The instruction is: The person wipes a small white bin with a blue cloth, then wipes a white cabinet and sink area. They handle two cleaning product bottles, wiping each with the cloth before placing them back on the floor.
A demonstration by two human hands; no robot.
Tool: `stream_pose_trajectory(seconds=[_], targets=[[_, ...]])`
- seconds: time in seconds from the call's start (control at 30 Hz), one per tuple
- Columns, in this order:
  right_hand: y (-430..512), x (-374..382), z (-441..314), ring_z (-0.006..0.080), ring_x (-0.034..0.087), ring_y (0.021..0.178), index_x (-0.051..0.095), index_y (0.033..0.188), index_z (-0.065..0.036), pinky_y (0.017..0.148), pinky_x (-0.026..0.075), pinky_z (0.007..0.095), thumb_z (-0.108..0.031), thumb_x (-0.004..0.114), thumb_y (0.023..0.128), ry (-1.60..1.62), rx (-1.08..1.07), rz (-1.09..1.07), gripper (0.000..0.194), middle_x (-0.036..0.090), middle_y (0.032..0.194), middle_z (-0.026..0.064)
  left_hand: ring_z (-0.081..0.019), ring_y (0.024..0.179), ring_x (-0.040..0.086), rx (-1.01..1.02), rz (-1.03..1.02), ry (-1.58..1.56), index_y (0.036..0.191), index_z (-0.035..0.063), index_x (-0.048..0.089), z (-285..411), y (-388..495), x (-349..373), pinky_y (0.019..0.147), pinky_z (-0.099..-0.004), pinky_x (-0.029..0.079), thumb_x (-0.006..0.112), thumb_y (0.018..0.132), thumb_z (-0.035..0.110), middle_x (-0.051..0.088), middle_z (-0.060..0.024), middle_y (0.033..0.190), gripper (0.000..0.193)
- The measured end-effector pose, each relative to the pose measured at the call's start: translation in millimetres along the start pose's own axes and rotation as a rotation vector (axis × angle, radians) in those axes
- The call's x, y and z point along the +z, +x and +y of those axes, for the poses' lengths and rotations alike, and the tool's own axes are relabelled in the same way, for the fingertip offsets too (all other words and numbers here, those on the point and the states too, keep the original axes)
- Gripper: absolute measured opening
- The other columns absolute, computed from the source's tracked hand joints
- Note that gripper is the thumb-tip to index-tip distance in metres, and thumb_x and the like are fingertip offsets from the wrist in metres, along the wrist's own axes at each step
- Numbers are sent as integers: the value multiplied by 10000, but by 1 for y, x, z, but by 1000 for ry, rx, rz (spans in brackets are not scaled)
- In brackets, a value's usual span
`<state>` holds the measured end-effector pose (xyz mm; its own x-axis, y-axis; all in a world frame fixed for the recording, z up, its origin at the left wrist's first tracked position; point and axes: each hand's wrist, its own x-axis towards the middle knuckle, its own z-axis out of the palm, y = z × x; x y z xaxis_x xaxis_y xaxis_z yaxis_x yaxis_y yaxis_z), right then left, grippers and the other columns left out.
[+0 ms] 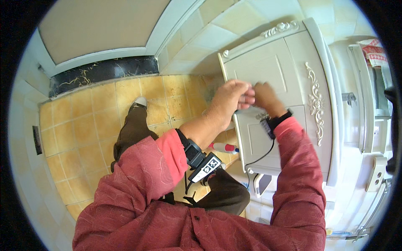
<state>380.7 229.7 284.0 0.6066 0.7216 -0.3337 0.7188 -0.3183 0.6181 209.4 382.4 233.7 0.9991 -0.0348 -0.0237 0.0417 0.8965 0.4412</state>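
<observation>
My left hand (234, 95) is raised with curled fingers in front of a white cabinet (267, 72) with carved trim. Close beside it, my right hand (266, 96) is blurred and looks closed. Their fingertips nearly meet, and whether anything is between them cannot be told. A small dark bit shows under the left fingers. Each wrist wears a black strap; the left one carries a black device with printed codes (205, 168), and a cable hangs from the right one.
A red and white bottle (223, 147) is by the cabinet's lower edge. A metal tap (349, 98) stands beyond the cabinet's top. A wall socket (376, 174) and red-printed packets (373, 53) are at right. A black marble sill (106, 73) borders the yellow tiled floor (84, 125).
</observation>
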Motion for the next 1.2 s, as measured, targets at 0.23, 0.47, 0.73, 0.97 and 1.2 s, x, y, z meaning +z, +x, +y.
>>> stream_pose_trajectory(seconds=[0.23,0.47,0.73,0.97,1.2], targets=[[-3,-83,93,227,580,1001,740,840,-180,815,438,410,-119,591,796,-202,183,833,167,667,981,-20,-289,1157,536,185,31,-107,1325,108,487,3,-10,12,909,-449,469,582,939,391,463,-110,1373,488],[-51,-36,37,222,591,934,694,628,-191,778,438,393,-130,654,719,-145,100,306,117,660,862,-5,-192,893,621,24,-72,52,1147,57,555,5,-10,15,746,-310,487,558,963,347,639,-116,1063,343],[-36,-146,116,248,604,1024,756,886,-174,779,477,406,-88,567,810,-278,171,578,222,688,1080,2,-160,841,629,-10,-17,231,1106,57,581,-5,-18,10,707,-289,495,572,959,263,654,-91,1008,253],[-111,-92,57,311,534,1089,660,1162,-111,871,450,446,17,493,831,-217,256,384,392,586,1139,90,-146,818,634,-46,-53,216,1094,57,595,-10,-18,21,698,-268,492,567,960,224,661,-82,990,216],[-225,-99,9,314,619,928,744,839,-153,820,515,418,32,602,747,185,355,-216,251,691,868,48,-131,809,635,-30,-60,327,1084,46,600,-3,-27,18,679,-249,485,549,943,198,667,-85,991,214]])
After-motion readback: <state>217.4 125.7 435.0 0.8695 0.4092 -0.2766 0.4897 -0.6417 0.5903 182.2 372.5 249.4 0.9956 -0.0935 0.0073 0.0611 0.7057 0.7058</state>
